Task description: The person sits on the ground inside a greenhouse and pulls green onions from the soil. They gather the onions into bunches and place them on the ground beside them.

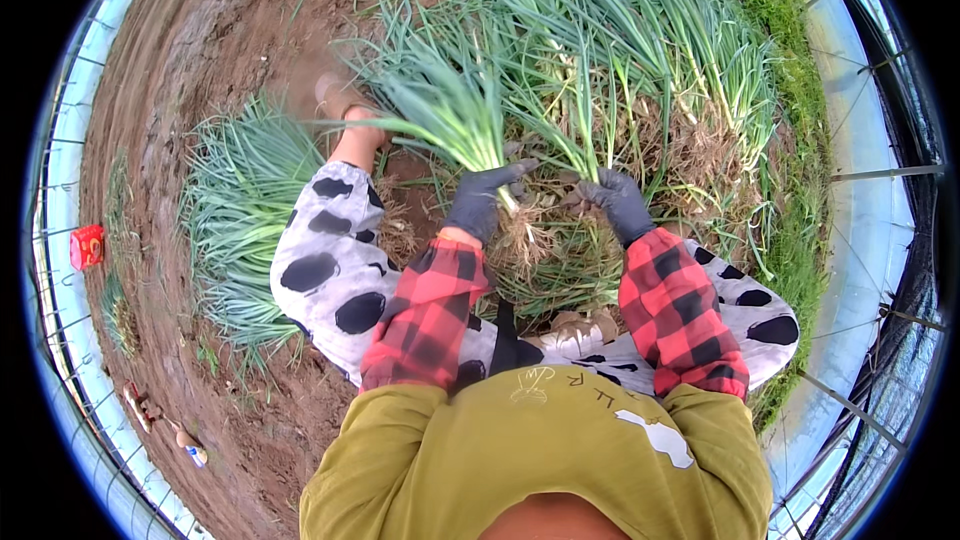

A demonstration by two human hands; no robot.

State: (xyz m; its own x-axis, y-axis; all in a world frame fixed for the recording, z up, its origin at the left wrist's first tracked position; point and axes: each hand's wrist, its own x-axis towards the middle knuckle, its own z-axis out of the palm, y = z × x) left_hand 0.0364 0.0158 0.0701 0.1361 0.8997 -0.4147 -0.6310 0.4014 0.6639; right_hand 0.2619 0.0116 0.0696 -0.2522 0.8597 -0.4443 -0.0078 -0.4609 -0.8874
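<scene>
In a dark glove, my left hand (474,204) grips a bunch of green onions (469,131) near the white stems. Its leaves fan out up and to the left, and the stringy roots hang below my fingers. My right hand (621,204), gloved alike, pinches a few green onion stalks (583,139) near their base. Just beyond both hands lies a large heap of green onions (600,7), with tangled brown roots (705,150) towards the right. Loose leaves and dry trimmings (562,262) cover the ground between my forearms.
Another pile of green onions (247,217) lies beyond my left leg (330,255). Bare brown soil (187,37) stretches along the left. A red bag (88,247) and a small bottle (196,455) sit far left. Grass (802,240) borders plastic greenhouse sheeting (870,225) on the right.
</scene>
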